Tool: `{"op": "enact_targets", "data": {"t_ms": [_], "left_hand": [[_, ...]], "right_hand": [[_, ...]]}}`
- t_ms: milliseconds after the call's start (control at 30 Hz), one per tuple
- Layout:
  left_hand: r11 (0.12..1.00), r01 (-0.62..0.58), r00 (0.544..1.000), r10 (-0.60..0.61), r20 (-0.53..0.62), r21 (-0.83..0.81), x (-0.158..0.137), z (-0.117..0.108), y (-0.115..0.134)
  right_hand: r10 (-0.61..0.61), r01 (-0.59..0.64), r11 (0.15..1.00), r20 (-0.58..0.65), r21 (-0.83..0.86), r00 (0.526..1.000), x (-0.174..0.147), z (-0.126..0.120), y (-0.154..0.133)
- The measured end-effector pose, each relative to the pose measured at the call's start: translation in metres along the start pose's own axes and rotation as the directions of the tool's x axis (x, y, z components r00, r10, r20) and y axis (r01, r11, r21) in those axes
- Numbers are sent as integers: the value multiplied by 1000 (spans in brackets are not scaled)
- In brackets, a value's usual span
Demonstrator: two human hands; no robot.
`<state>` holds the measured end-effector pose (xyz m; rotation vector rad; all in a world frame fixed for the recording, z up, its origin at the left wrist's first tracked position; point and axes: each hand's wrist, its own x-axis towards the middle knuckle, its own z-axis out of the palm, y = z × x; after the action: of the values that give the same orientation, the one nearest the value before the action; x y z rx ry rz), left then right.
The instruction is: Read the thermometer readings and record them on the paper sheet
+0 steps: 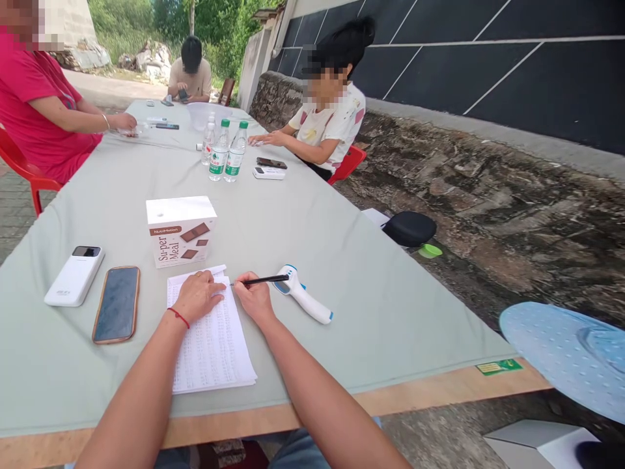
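Note:
My left hand lies flat across the upper part of a stack of white paper sheets, which carry dense rows of writing. A red string is tied round that wrist. Just right of the paper's top edge, my right hand grips a black pen, its tip pointing left at the sheet. Behind the pen's far end rests a white and blue infrared thermometer. Beyond the paper stands a white and brown box. A smartphone and a white power bank lie to the left.
Several plastic water bottles stand farther up the cloth-covered table. Near them lie a dark phone and a white device. Three other people sit round the table. A light blue hat-like item is beyond the right edge.

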<state>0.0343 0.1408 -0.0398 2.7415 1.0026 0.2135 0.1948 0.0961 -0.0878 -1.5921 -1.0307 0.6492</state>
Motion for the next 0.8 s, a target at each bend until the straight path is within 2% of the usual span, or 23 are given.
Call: {"op": "enact_targets", "data": {"t_ms": [800], "left_hand": [[1000, -1, 1000, 1, -5, -5, -1, 1, -1]], "right_hand": [[9, -8, 999, 21, -49, 1000, -1, 0, 1]]}}
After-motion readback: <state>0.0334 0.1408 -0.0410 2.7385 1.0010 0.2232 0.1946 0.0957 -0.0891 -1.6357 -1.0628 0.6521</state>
